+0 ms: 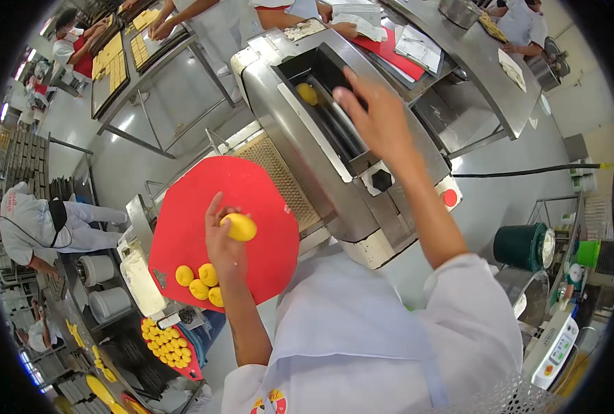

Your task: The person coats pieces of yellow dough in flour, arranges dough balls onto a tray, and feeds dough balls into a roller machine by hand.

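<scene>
My left hand (222, 241) is closed around a smooth yellow dough ball (241, 228), held above a red board (190, 186). Several more dough balls (199, 289) rest on the board's near-left part, close to my left wrist. Over the hopper of a metal dough-rolling machine (279, 117) is my right hand (376, 114), its fingers spread and slightly blurred, with nothing visible in them. Inside the dark hopper (328, 65), another yellow dough ball (307, 94) lies against the roller, left of my right fingers.
Below the board, a red tray (195, 371) carries many yellow dough balls. The machine has a black knob (381, 181) and a red button (449, 198). Co-workers stand at metal tables (148, 76) with dough pieces. A green bucket (521, 246) and a scale (555, 348) are at right.
</scene>
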Demonstrator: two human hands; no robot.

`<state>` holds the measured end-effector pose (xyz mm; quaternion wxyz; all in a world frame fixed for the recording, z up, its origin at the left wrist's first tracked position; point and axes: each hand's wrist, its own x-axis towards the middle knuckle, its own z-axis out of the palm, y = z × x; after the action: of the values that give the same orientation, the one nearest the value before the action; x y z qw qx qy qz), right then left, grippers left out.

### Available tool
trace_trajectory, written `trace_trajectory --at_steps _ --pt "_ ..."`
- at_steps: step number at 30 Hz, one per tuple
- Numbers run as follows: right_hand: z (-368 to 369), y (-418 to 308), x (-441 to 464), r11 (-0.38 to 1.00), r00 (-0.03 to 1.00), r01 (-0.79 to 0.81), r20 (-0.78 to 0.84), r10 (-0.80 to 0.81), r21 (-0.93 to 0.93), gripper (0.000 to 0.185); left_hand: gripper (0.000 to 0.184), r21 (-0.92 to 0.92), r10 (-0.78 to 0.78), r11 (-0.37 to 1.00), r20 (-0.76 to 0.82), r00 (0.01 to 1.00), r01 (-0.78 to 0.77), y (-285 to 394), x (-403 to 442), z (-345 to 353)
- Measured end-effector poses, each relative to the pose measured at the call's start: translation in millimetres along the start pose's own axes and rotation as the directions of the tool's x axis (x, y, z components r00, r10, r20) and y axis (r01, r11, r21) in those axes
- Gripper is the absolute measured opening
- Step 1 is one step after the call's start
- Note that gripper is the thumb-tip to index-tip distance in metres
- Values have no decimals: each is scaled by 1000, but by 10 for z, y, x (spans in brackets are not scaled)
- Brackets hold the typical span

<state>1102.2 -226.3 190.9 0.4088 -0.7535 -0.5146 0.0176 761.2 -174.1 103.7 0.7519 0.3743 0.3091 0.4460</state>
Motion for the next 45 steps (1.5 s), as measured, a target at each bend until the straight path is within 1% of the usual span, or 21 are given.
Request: trace_trajectory --at_steps 2,3,4,5,7,9,11,13,15,18,19,21,26,27,31,34,36,37,41,42,45 --pt "-180 -684 -477 933 957 -179 276 91 313 68 53 101 40 993 123 992 -53 96 -49 482" --pt "78 -615 -750 958 949 217 190 -253 189 69 59 156 50 985 149 988 -73 133 -87 826" --pt "45 -707 -793 938 938 273 156 -309 213 67 65 211 56 973 179 982 -93 183 -95 1113" --pt "12 -797 -832 914 923 330 122 -364 235 65 67 38 89 994 258 962 -102 245 -76 1258" --pt "-203 -687 -677 928 953 302 -91 -289 217 63 71 -303 187 951 376 908 -70 290 -83 1417" --pt "-625 -696 -403 933 879 308 -430 -204 187 57 71 -202 240 962 311 919 -183 415 -20 1081" --pt "-671 -427 -324 905 789 380 -578 -209 191 42 71 -33 232 972 213 949 -231 489 42 681" --pt "-746 -287 -364 978 978 167 -104 -180 -127 45 72 193 162 966 60 985 -170 465 -96 362" --pt "-660 -114 -653 977 998 37 49 -27 -212 49 65 349 136 929 -13 991 -123 482 -284 236" --pt "-871 286 -1086 973 904 196 -363 -228 -123 28 51 570 108 821 -177 978 13 442 -564 -543" --pt "-964 284 -1267 976 896 174 -433 -101 132 27 47 635 113 769 -241 964 69 477 -659 -628" --pt "-1150 272 -1720 869 917 171 -398 32 465 28 45 641 108 758 -312 944 125 547 -784 -996" --pt "-1007 151 -2434 552 995 95 -76 -58 828 20 41 668 77 727 -306 949 156 919 -728 -1480" --pt "-933 58 -2544 496 997 58 -25 -72 867 18 41 702 154 694 -359 920 157 961 -722 -1537" --pt "-542 -320 -3022 606 999 -43 52 2 794 30 35 789 331 614 -271 904 12 1143 -843 -1913" --pt "-138 -552 -3314 756 989 -148 97 112 638 39 27 780 559 613 -315 767 -127 1230 -1094 -2159" --pt "254 -609 -3539 790 945 -322 226 236 521 33 22 761 652 627 -398 645 -164 1352 -1368 -2539" --pt "398 -675 -3584 784 914 -399 280 295 475 30 18 695 617 702 -484 620 -156 1461 -1578 -2798" --pt "1235 -635 -4074 730 743 -632 470 476 260 25 18 686 711 695 -614 343 -214 1389 -2287 -4068" --pt "1465 -543 -4267 714 700 -668 504 506 210 25 17 632 655 752 -681 329 -188 1323 -2497 -4402" --pt "1866 -336 -4922 605 531 -795 525 665 37 26 18 374 471 866 -835 286 -333 1105 -3061 -4842"
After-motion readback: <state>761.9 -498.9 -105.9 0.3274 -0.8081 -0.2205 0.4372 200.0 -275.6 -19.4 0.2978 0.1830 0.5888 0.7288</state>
